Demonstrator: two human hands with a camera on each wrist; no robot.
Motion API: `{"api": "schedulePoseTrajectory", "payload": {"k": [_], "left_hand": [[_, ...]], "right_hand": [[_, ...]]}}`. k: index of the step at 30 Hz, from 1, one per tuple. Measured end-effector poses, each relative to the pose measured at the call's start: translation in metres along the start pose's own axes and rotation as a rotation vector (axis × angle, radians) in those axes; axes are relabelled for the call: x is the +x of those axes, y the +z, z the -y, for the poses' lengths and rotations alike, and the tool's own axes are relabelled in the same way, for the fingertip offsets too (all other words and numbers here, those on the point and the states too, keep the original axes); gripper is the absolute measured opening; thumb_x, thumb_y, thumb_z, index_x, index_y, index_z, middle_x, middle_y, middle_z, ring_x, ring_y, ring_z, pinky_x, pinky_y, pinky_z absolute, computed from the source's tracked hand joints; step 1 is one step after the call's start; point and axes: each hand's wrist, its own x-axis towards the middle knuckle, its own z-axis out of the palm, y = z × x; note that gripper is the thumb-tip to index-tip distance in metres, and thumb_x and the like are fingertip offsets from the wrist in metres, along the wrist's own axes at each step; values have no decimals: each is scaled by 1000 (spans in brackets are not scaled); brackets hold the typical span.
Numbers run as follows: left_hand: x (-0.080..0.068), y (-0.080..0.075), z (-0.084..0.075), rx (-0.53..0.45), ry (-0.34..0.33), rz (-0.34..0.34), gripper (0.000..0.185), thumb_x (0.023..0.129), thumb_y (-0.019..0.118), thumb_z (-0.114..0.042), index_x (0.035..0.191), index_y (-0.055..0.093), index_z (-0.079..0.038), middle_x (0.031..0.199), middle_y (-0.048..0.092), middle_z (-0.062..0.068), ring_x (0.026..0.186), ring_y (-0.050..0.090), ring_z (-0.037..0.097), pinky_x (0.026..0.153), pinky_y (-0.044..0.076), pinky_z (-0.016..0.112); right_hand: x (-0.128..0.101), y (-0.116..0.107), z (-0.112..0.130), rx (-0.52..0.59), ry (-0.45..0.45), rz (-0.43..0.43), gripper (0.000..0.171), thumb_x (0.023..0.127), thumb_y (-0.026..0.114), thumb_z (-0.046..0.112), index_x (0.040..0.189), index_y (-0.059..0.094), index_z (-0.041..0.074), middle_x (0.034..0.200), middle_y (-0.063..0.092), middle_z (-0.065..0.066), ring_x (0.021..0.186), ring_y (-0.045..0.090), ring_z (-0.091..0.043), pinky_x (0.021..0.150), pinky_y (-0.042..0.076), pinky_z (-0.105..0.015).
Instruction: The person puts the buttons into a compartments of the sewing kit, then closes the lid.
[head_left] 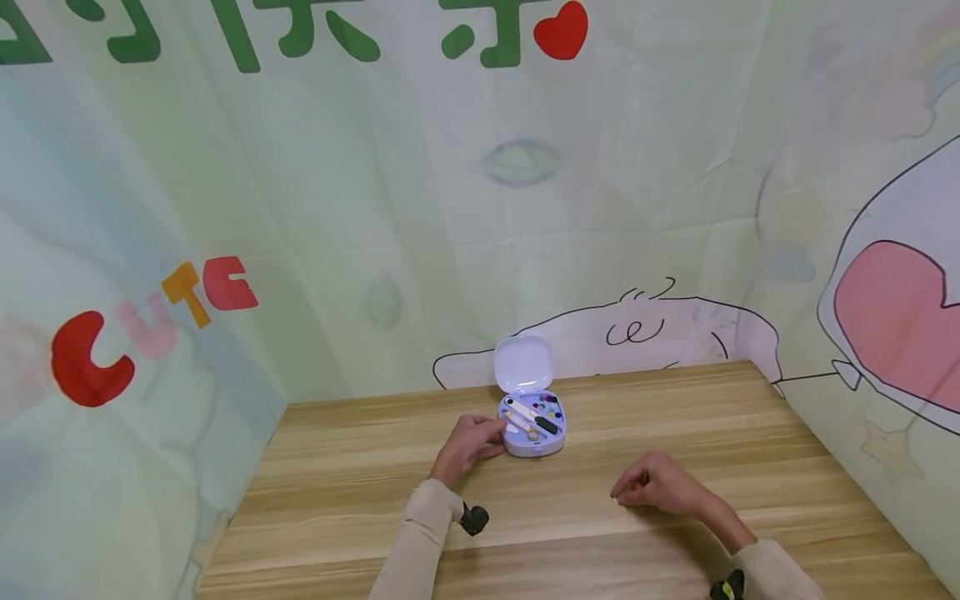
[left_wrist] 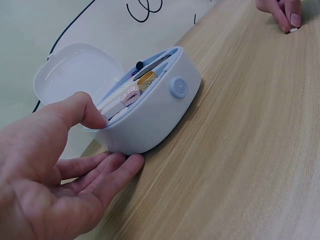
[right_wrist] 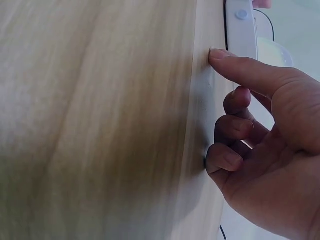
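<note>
A pale blue and white sewing kit box (head_left: 534, 451) stands on the table with its white lid (head_left: 523, 363) tipped up at the back. Inside lie a rolled tape measure (left_wrist: 131, 95), a gold thimble (left_wrist: 146, 80), a black-handled tool (head_left: 546, 425) and several small coloured pieces (head_left: 553, 408). My left hand (head_left: 469, 444) grips the box's left side, thumb at the rim and fingers low against the wall. To the right of the box, my right hand (head_left: 660, 483) pinches a small white piece (left_wrist: 293, 30) between thumb and forefinger, close over the wood.
The wooden table (head_left: 360, 467) reaches back to a printed cloth backdrop (head_left: 420, 208), and the raised lid stands close to that cloth. Black wrist cameras (head_left: 474, 519) sit on both forearms. A round blue clasp (left_wrist: 179, 87) marks the box's front.
</note>
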Motion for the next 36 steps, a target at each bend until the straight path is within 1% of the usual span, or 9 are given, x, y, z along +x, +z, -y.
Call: {"api": "schedulePoseTrajectory", "payload": {"k": [5, 10, 16, 20, 23, 27, 31, 34, 36], "left_hand": [[-2, 1, -1, 5, -4, -6, 35, 99, 67, -11, 122, 57, 14, 109, 62, 18, 100, 62, 25, 93, 62, 38], [-3, 1, -1, 1, 1, -5, 35, 98, 67, -11, 121, 57, 15, 110, 62, 19, 100, 63, 25, 91, 62, 37], [-2, 1, -1, 0, 4, -4, 34, 98, 67, -10, 120, 58, 15, 110, 63, 19, 100, 63, 25, 91, 62, 37], [-1, 0, 0, 6, -1, -3, 34, 99, 67, -11, 120, 59, 14, 110, 63, 19, 100, 63, 25, 91, 62, 36], [-1, 0, 0, 6, 4, -1, 34, 99, 66, -11, 120, 59, 14, 110, 63, 19, 100, 63, 25, 91, 62, 36], [-1, 0, 1, -2, 16, 5, 32, 99, 66, -9, 118, 59, 15, 108, 63, 18, 98, 63, 24, 90, 63, 36], [-1, 0, 2, -8, 23, 7, 30, 98, 66, -8, 117, 59, 15, 106, 63, 17, 96, 63, 23, 88, 63, 35], [0, 0, 2, -17, 25, 9, 30, 98, 66, -8, 116, 59, 14, 105, 63, 17, 95, 63, 23, 88, 63, 35], [0, 0, 2, -19, 26, 11, 30, 98, 66, -8, 116, 59, 15, 106, 63, 17, 95, 63, 23, 88, 63, 35]], "right_hand": [[-1, 1, 2, -27, -10, 3, 5, 88, 81, 8, 91, 81, 12, 74, 67, 10, 65, 51, 1, 53, 44, -17], [0, 1, 5, -34, -34, 24, 9, 87, 80, 4, 88, 77, 12, 69, 57, 11, 64, 49, 0, 52, 43, -18], [3, 1, 8, -33, -26, 49, 12, 86, 79, 1, 87, 73, 12, 69, 56, 12, 65, 49, -1, 55, 43, -18], [7, -1, 10, -49, -12, 61, 12, 87, 76, 2, 87, 72, 13, 71, 57, 11, 66, 50, -2, 56, 44, -18], [12, -3, 11, -60, 12, 52, 9, 88, 76, 5, 88, 72, 13, 73, 59, 10, 66, 52, -3, 56, 45, -19], [19, -7, 12, -51, 42, 37, 5, 90, 76, 8, 90, 72, 10, 75, 59, 8, 68, 53, -6, 57, 46, -20], [26, -11, 14, -43, 45, 22, 5, 91, 76, 9, 91, 72, 9, 74, 58, 7, 68, 52, -7, 58, 45, -21], [33, -13, 17, -17, 58, 4, 4, 92, 76, 10, 92, 72, 9, 74, 56, 6, 68, 51, -8, 59, 44, -21], [38, -15, 20, 9, 83, -8, 4, 93, 76, 11, 94, 73, 8, 73, 54, 4, 68, 50, -10, 59, 43, -21]]}}
